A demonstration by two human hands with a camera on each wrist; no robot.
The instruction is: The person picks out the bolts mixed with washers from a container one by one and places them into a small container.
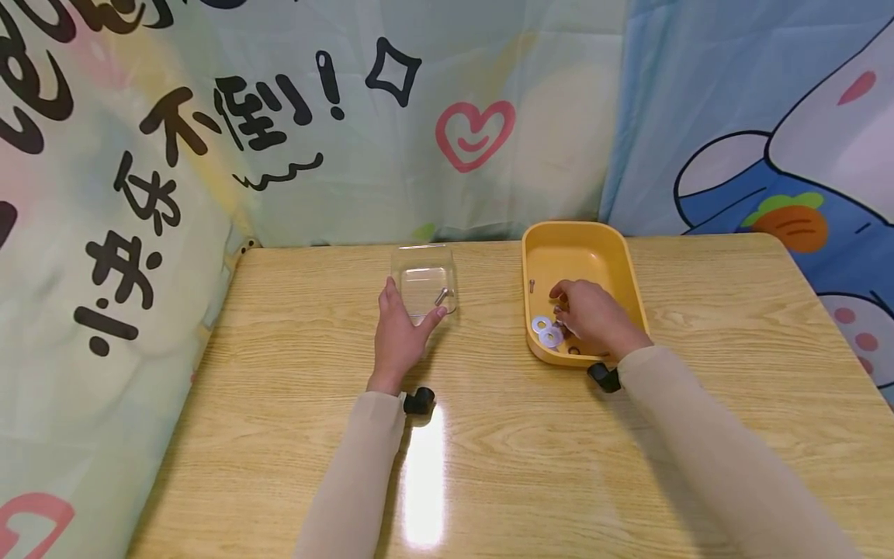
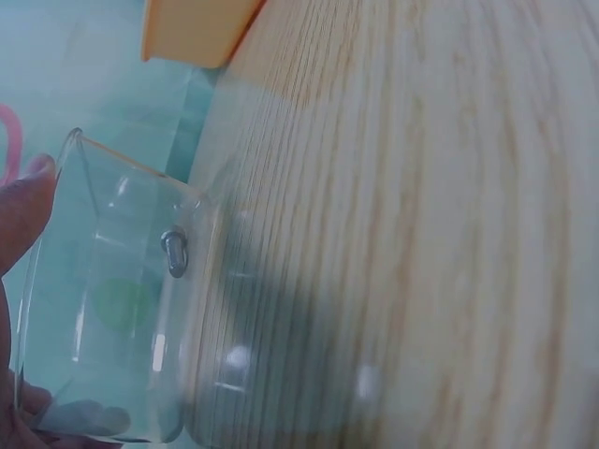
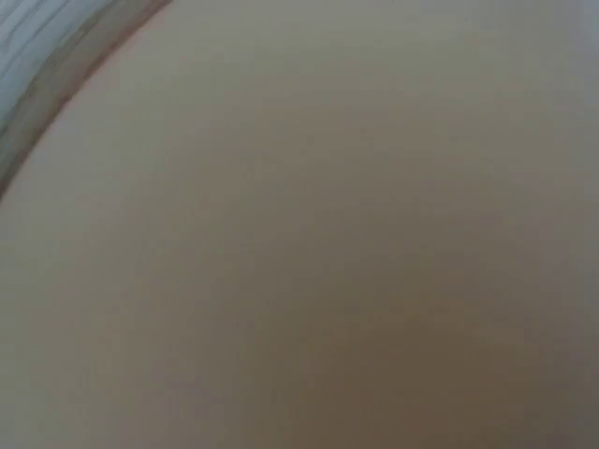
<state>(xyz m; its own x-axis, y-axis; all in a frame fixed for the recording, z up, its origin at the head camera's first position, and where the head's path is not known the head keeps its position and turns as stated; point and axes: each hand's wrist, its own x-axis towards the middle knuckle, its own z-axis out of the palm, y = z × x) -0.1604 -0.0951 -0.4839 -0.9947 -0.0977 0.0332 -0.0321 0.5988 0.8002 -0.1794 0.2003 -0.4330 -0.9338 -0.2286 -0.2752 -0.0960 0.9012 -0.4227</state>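
Observation:
A small clear plastic box [image 1: 424,272] stands on the table toward the back, with a metal screw [image 1: 441,296] inside it. My left hand [image 1: 401,334] holds the box by its near side. In the left wrist view the thumb [image 2: 30,208] lies at the box's rim and fingertips show at the opposite side. My right hand [image 1: 594,314] reaches into a yellow tray [image 1: 583,233], fingers bent down beside pale washers [image 1: 549,336]. Whether the fingertips pinch a small part is too fine to tell. The right wrist view is a blur of yellowish surface.
A small screw [image 1: 531,286] lies near the tray's left wall, and a dark ring [image 1: 573,351] lies at its near end. Behind the wooden table [image 1: 489,435] hangs a printed cloth [image 1: 559,116], close to the box and tray.

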